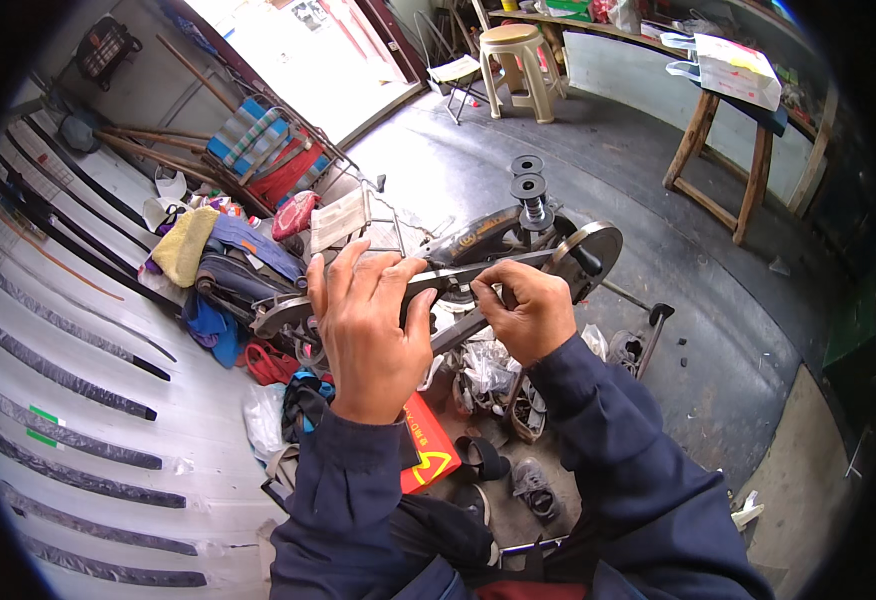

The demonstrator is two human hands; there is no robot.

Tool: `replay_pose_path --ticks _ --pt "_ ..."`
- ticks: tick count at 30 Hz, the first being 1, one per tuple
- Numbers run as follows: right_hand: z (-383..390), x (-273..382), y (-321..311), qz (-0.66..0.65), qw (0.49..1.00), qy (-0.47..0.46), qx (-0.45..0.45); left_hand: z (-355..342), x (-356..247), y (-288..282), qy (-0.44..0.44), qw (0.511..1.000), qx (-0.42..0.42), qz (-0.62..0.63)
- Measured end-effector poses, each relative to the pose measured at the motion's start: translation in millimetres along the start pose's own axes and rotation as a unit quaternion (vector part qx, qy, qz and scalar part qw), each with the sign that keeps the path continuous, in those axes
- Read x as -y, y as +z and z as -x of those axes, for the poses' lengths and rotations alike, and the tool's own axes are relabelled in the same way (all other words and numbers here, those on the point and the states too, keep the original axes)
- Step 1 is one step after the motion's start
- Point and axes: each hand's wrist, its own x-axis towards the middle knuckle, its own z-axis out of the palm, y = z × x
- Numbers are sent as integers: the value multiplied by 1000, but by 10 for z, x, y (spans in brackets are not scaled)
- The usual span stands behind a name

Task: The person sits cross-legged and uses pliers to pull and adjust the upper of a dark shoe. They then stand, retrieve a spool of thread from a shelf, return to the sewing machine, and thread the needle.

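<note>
A dark hand-cranked sewing machine (473,240) stands in front of me, with a metal handwheel (608,248) at its right and a thread spool (532,196) on top. My left hand (370,345) is over the machine's long arm, fingers stretched and thumb apart. It appears to rest against the arm; the contact is partly hidden. Just to the right, my right hand (530,312) is closed in a pinch close to the same arm. Whatever lies between its fingertips is too small or hidden to make out.
Below the machine are a red box (433,445), a grey shoe (535,488) and a black sandal (480,458). Bags and cloths, including a yellow cloth (186,247), pile up at left. Farther off stand a beige stool (514,70) and a wooden stand (706,165).
</note>
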Motion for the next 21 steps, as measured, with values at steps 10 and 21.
replay_pose_path --ticks 10,21 --pt "2 52 36 -13 1000 0 1 -29 56 64 -2 1000 16 -14" --pt "14 103 -28 -7 1000 18 11 -50 52 91 -4 1000 20 -16"
